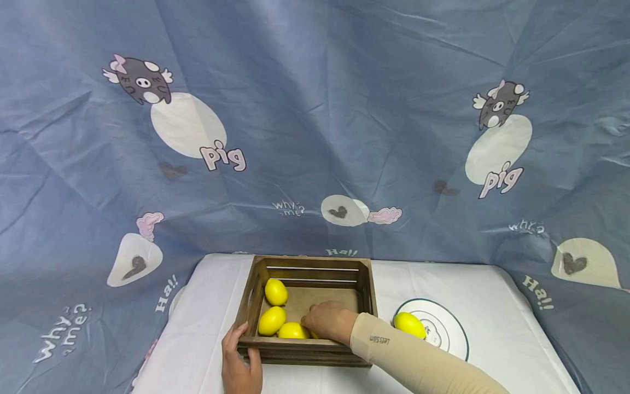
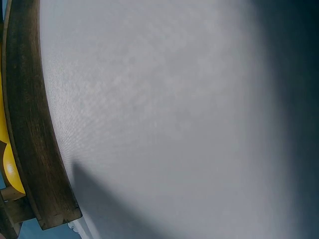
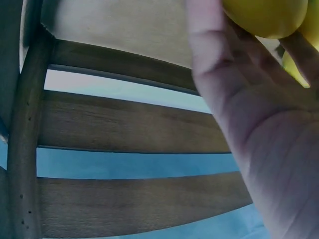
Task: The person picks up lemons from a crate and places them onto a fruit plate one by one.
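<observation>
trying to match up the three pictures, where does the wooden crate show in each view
Head view: the wooden crate sits bottom centre on the white table; the left hand grips its near left corner.
Left wrist view: only a curved dark wooden edge along the left side.
Right wrist view: its slatted wall fills the left and middle, behind the right hand.
Shared landmark: a yellow lemon inside the crate.

The lemons (image 1: 275, 291) are bright yellow. The crate (image 1: 366, 284) is dark brown wood. The tabletop (image 1: 492, 295) is white. The plate (image 1: 450, 328) is white with a dark green ring. The sleeve (image 1: 423, 361) is tan. The curtain (image 1: 315, 109) is blue with grey pigs.
</observation>
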{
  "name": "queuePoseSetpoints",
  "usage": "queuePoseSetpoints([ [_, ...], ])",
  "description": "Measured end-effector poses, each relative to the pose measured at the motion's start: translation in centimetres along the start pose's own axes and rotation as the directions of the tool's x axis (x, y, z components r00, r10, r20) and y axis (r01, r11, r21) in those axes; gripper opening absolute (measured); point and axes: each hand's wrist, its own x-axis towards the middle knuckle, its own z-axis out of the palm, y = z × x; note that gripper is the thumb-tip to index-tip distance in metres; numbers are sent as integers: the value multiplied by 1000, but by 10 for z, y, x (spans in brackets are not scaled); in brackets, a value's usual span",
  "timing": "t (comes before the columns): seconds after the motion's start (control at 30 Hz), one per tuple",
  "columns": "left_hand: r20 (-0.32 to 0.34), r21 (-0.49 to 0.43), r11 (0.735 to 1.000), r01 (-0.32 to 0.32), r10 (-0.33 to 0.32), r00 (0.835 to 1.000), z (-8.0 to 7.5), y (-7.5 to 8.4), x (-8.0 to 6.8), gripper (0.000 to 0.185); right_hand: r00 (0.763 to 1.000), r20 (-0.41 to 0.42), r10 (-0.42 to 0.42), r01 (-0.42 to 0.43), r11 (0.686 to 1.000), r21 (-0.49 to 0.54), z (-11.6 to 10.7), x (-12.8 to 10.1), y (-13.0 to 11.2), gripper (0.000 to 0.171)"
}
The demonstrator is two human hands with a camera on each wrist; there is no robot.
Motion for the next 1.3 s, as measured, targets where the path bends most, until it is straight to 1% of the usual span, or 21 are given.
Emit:
queuePoseSetpoints([
  [0.13, -3, 9, 1000, 7, -7, 1000, 0, 1, 0, 74, 998, -52, -25, 26, 1000, 15, 1, -1, 1, 23],
  [0.23, -3, 19, 1000, 16, -16, 1000, 0, 2, 0, 74, 998, -64, -24, 26, 999, 24, 1, -1, 1, 23],
  [0.43, 40, 23, 997, 70, -71, 997, -2, 5, 0, 70, 998, -52, 29, -26, 999, 46, 1, -2, 0, 14],
  [0.53, 43, 20, 997, 74, -74, 996, -2, 6, 1, 70, 998, -55, 41, -39, 999, 36, 1, -3, 0, 11],
  [0.67, 27, 22, 998, 52, -53, 998, -2, 6, 1, 70, 998, -48, 42, -41, 999, 34, 1, -4, 0, 8],
  [0.83, 9, 16, 1000, 25, -25, 1000, -1, 4, 1, 72, 997, 1, 75, -75, 996, 44, 2, -5, -1, 6],
  [0.93, 4, 14, 1000, 22, -22, 1000, 0, 4, 0, 71, 996, 31, 83, -85, 996, 42, 1, -5, -1, 7],
  [1.07, -11, 5, 1000, 14, -14, 1000, 0, 3, 0, 70, 996, 37, 80, -81, 996, 38, 2, -6, -2, 9],
  [1.3, -8, 4, 1000, 17, -17, 1000, 0, 3, 0, 73, 997, -2, 78, -78, 994, -74, 2, -6, -3, 6],
])
